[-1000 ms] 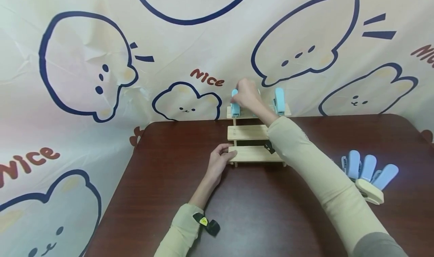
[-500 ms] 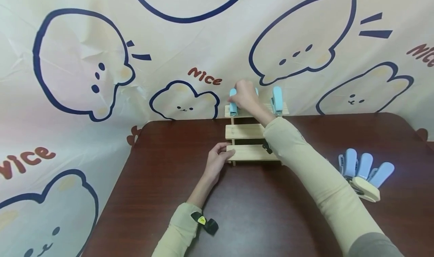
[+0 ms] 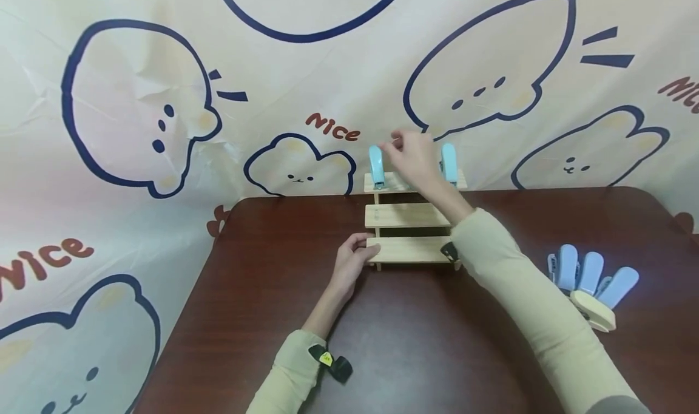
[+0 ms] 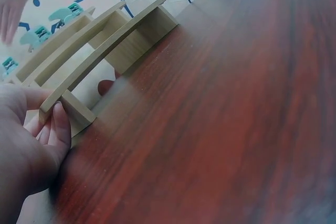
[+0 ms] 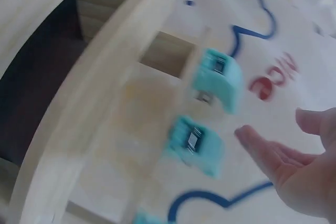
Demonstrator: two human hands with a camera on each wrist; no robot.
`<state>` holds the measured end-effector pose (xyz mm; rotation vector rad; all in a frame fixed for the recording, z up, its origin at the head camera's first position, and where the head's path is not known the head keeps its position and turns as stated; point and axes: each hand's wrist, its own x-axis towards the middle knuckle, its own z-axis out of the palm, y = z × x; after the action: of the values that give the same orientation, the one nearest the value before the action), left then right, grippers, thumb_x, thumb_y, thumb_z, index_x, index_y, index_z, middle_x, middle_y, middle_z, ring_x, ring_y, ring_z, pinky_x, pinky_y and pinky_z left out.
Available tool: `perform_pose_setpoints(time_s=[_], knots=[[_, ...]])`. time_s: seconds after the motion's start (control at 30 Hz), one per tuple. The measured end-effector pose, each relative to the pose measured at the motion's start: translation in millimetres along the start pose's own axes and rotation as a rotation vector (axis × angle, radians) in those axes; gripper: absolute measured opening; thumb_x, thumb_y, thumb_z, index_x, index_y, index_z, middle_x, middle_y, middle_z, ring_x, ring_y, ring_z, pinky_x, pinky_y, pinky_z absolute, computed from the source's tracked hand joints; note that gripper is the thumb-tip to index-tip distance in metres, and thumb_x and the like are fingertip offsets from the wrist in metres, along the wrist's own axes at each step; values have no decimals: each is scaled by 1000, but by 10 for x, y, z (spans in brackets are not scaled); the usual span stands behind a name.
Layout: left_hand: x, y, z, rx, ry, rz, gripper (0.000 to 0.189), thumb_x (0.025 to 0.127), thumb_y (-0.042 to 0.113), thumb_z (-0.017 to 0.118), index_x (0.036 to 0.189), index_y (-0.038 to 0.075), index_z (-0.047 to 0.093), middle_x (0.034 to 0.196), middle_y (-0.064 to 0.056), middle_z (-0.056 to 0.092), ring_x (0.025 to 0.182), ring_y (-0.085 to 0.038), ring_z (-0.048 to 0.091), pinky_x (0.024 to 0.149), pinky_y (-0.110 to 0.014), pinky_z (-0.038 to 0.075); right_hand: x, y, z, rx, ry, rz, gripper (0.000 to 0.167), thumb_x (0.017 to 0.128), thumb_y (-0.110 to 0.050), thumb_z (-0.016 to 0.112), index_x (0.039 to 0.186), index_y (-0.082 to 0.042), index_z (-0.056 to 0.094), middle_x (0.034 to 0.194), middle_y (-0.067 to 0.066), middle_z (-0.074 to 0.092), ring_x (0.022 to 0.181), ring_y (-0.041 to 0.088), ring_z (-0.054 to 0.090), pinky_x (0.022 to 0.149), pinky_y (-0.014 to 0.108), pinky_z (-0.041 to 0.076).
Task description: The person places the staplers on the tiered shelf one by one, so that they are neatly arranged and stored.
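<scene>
While your left hand (image 3: 348,263) pinches the three-tier wooden rack (image 3: 406,215) right of the head view's centre, your right hand (image 3: 416,160), thumb and fingers parted, hovers beside turquoise clips (image 3: 377,167) atop it.

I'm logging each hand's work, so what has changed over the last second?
The right hand has let go of the leftmost clip and moved right. The clip stays on the rack, the left hand still holds the bottom shelf, and the loose clips lie as before.
</scene>
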<state>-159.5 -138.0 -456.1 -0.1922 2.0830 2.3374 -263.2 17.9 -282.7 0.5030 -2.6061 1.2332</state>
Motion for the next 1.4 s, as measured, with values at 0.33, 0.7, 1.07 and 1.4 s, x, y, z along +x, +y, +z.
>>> perform_pose_setpoints(time_s=[0.33, 0.7, 1.07, 1.4], knots=[[14, -12, -26, -5, 9, -1, 36, 91, 5, 72, 124, -5, 64, 103, -5, 62, 81, -10, 61, 72, -23, 53, -664, 439, -682, 226, 101, 32, 36, 106, -27, 62, 118, 5, 71, 99, 23, 74, 83, 24, 75, 71, 23, 59], [5, -32, -60, -12, 15, -7, 36, 92, 4, 71, 125, -6, 63, 103, -5, 62, 83, -9, 61, 74, -23, 53, -1106, 1040, -1173, 115, 180, 130, 38, 105, -36, 61, 114, -2, 73, 91, 8, 76, 74, 0, 71, 71, 16, 56], [32, -22, -3, -9, 11, -11, 34, 91, 4, 72, 123, -4, 64, 106, -8, 63, 83, -11, 62, 73, -24, 52, -1389, 1430, -1554, 25, 131, 242, 46, 105, -44, 57, 122, -3, 69, 84, -9, 74, 73, -1, 70, 66, 13, 54], [42, -43, 17, -4, -5, -15, 36, 93, 6, 72, 126, -4, 62, 107, -7, 62, 85, -11, 62, 76, -24, 53, -1518, 1911, -1866, -78, -84, 324, 56, 108, -43, 53, 127, 8, 63, 102, 23, 75, 74, 7, 72, 63, 19, 56]])
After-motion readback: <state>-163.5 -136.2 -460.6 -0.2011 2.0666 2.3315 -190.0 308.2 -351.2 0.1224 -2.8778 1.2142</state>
